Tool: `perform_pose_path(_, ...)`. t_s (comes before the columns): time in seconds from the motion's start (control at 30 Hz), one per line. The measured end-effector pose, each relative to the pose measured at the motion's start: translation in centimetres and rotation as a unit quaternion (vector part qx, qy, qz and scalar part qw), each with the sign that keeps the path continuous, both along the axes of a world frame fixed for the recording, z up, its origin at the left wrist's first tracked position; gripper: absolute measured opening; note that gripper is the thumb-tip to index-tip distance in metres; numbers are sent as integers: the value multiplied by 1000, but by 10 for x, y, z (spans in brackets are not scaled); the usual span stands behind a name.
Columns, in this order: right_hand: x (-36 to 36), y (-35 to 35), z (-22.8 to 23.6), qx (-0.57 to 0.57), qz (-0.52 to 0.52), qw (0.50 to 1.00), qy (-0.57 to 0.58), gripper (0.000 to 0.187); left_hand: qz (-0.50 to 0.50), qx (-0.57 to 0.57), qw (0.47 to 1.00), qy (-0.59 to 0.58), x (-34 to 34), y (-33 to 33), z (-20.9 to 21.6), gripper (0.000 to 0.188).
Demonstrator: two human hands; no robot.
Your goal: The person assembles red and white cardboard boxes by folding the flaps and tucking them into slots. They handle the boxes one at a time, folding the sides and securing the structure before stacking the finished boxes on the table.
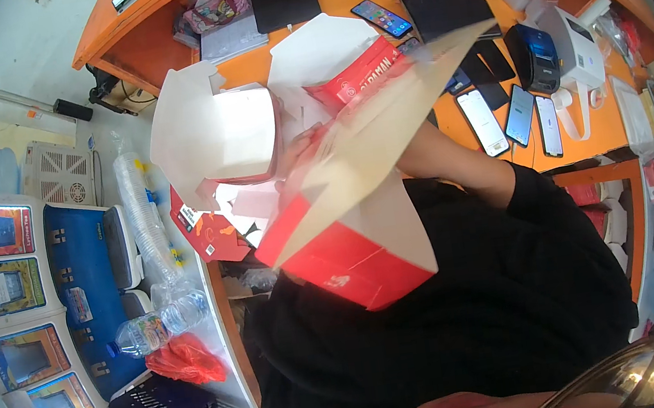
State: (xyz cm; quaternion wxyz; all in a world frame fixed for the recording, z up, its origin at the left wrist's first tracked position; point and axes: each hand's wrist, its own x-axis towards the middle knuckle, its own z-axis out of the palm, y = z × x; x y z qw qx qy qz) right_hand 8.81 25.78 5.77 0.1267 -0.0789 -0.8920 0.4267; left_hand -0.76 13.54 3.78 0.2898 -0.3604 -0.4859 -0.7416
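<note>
A red takeaway box point(367, 260) with a white inside is tilted in front of my chest. Its large pale flap point(406, 111) stands up, smeared by motion. My right forearm point(453, 158) reaches behind this flap, which covers the hand. Blurred fingers point(299, 150) show between this box and an open white box point(239, 129); whose hand they belong to is unclear. My left arm and hand are hidden behind the red box. Beyond the flap sits another open box point(322, 43) with a red printed side point(364, 75).
Several phones point(481, 122) lie on the orange desk at right, near a tablet point(450, 10) and a small dark printer point(532, 57). Flat red cardboard point(211, 232) lies at the left edge. Farther left are stacked clear cups point(143, 216), a plastic bottle point(142, 336) and a drink dispenser point(15, 311).
</note>
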Motion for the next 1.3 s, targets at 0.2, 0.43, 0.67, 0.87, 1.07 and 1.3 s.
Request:
perform_pose_path(0.2, 6, 4, 77, -140, 113, 977, 112, 34, 9, -17, 1000, -3, -6, -7, 1, 95)
perform_pose_path(0.43, 4, -34, 112, -128, 264, 956, 30, 22, 30, -87, 995, -36, -23, -25, -18, 98)
perform_pose_path(0.67, -29, -16, 119, 87, 137, 986, 48, 21, 118, -281, 952, 20, -64, -94, -43, 78)
perform_pose_path(0.87, -92, -23, 108, 125, 132, 983, 3, 25, 179, -531, 821, 112, -107, -142, -70, 33)
perform_pose_path(1.07, -156, -90, 59, 188, 244, 951, 11, 21, 177, -490, 847, 105, -122, -144, -110, 31)
perform_pose_path(1.3, -190, -100, 3, 274, 197, 940, -44, 16, 166, -456, 857, 175, -128, -143, -100, 36)
